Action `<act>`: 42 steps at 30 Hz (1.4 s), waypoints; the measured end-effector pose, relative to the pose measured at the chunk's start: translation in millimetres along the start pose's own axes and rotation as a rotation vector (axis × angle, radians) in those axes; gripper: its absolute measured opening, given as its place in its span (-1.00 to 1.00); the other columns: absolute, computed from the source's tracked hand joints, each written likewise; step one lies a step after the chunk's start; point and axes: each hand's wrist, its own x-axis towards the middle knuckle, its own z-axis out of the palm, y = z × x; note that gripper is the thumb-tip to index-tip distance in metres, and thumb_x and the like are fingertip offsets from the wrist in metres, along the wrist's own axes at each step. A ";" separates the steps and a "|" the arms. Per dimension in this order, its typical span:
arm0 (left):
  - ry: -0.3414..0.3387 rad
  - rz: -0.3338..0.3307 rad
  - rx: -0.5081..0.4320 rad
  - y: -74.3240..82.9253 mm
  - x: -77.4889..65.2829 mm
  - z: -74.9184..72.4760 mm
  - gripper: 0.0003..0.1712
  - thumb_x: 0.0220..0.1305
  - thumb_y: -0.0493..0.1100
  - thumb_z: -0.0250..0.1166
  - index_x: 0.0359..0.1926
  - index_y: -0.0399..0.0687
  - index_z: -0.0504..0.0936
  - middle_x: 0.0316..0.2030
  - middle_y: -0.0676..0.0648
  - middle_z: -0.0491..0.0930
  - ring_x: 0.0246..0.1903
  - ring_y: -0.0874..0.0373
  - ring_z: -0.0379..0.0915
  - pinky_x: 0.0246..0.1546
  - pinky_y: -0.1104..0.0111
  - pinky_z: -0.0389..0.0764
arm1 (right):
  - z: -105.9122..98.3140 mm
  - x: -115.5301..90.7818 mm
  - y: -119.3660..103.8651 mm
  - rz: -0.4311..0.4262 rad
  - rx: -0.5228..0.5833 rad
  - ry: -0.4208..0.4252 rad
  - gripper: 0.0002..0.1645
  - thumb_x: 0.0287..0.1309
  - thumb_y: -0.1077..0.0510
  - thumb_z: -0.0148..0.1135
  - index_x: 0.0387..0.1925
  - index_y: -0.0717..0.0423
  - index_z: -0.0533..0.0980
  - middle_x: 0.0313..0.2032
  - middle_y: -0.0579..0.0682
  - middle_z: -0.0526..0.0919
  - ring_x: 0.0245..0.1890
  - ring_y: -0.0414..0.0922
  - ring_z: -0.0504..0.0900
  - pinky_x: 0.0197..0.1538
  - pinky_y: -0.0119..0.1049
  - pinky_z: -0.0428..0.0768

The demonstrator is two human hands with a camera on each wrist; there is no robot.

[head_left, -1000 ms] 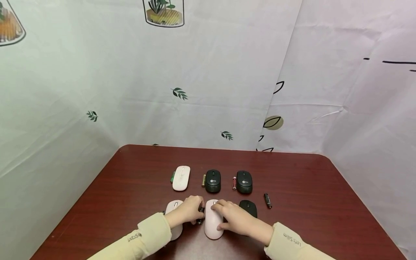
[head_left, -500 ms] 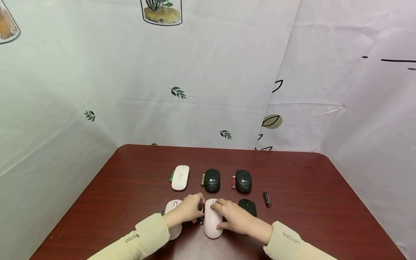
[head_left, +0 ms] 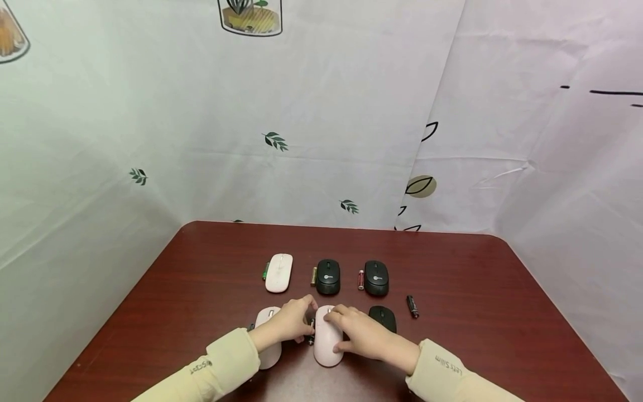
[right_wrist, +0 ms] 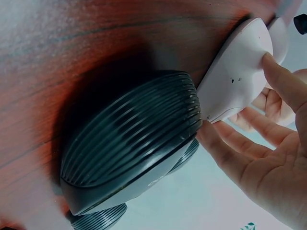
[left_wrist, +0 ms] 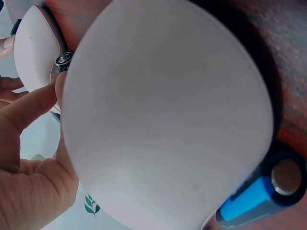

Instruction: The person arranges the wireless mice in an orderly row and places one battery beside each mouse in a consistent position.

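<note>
My right hand (head_left: 361, 333) grips the middle light pink computer mouse (head_left: 327, 339) from its right side, thumb near the back and fingers toward the front. The mouse lies on the table. Just left of it is a small dark battery (head_left: 311, 333), pinched at the fingertips of my left hand (head_left: 287, 322); its metal end shows beside the thumb in the left wrist view. Beneath my left wrist lies another pink mouse (left_wrist: 168, 110), with a blue-and-black battery (left_wrist: 259, 196) next to it. A black mouse (right_wrist: 134, 139) sits under my right wrist.
On the dark red table (head_left: 462, 335), a back row holds a white mouse (head_left: 278, 273) and two black mice, one of them (head_left: 328, 277) in the middle, each with a battery at its left. A black battery (head_left: 412, 306) lies alone at right. Patterned cloth (head_left: 321, 111) hangs behind.
The battery beside the middle mouse sits slightly closer to that mouse and shows more clearly, with my left fingertips shifted a little. My right hand keeps its place on the mouse.
</note>
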 end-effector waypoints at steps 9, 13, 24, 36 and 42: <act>-0.005 0.003 0.021 -1.9 0.6 -2.4 -0.59 -0.03 -0.45 0.35 -0.12 -0.25 0.45 -0.75 -0.03 0.52 -0.84 0.29 0.38 -0.79 0.43 0.48 | -4.9 -3.4 3.0 -0.002 0.049 -0.015 -0.31 -0.02 0.04 0.41 0.16 0.13 0.41 0.06 0.06 0.50 -0.01 -0.04 0.55 -0.05 -0.19 0.57; -0.007 0.007 0.078 4.1 3.0 -5.5 -0.64 -0.03 -0.47 0.31 -0.15 -0.25 0.47 -0.71 -0.06 0.47 -0.86 0.26 0.37 -0.82 0.42 0.47 | -10.5 -8.3 10.5 0.012 0.105 0.005 -0.30 0.02 0.05 0.38 0.20 0.13 0.37 0.06 0.04 0.51 0.02 -0.03 0.53 -0.03 -0.13 0.55; 0.014 -0.007 0.215 24.2 15.8 -17.6 -0.63 0.02 -0.43 0.29 -0.09 -0.26 0.48 -0.64 -0.07 0.45 -0.88 0.24 0.33 -0.78 0.46 0.41 | -27.0 -26.4 43.1 0.118 0.211 0.047 -0.41 0.11 0.10 0.30 0.16 0.22 0.41 0.12 0.13 0.51 0.13 0.09 0.50 0.07 0.03 0.50; 0.078 0.095 0.003 51.4 35.2 -14.6 -0.73 0.16 -0.33 0.28 -0.10 -0.27 0.51 -0.67 -0.03 0.49 -0.76 0.24 0.41 -0.71 0.49 0.45 | -42.6 -43.1 90.0 0.200 0.199 0.188 -0.51 0.12 0.16 0.27 0.07 0.30 0.46 0.03 0.19 0.58 0.02 0.15 0.57 0.02 0.01 0.54; 0.165 0.194 0.050 67.8 55.1 -1.0 -0.84 0.13 -0.29 0.31 -0.23 -0.20 0.57 -0.62 0.00 0.51 -0.67 0.34 0.35 -0.58 0.52 0.42 | -44.3 -44.1 113.8 0.264 0.237 0.252 -0.62 0.17 0.20 0.23 -0.01 0.30 0.50 -0.05 0.21 0.61 -0.07 0.15 0.60 -0.07 0.00 0.59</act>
